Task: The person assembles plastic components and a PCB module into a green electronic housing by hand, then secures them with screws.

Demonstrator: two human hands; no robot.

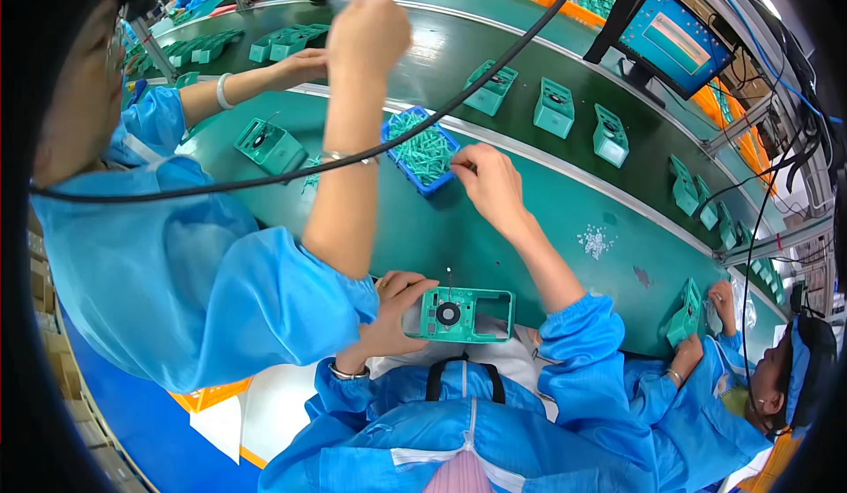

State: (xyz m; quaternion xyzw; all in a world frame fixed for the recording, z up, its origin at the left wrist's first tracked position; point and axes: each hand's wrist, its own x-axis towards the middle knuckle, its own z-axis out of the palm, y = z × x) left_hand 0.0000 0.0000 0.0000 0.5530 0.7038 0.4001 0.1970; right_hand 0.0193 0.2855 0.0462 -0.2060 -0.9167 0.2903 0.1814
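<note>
My left hand [393, 318] grips the left end of a green plastic housing [430, 328], just in front of my body. The housing has a round black speaker [448, 314], a rectangular opening on its right and a short wire standing up from its top edge. My right hand [490, 186] is at the right rim of a blue bin [430, 191], its fingers pinched together. Whatever lies between those fingertips is too small to make out. Thin green plastic pieces [422, 150] fill the bin in a loose heap.
A co-worker's raised arm [348, 140] crosses the left side, near a black cable [529, 38]. Small clear pieces [595, 241] lie on the green table [547, 219]. Beyond stands a conveyor [520, 144] with several green housings [554, 109]. Another co-worker [679, 387] sits at right.
</note>
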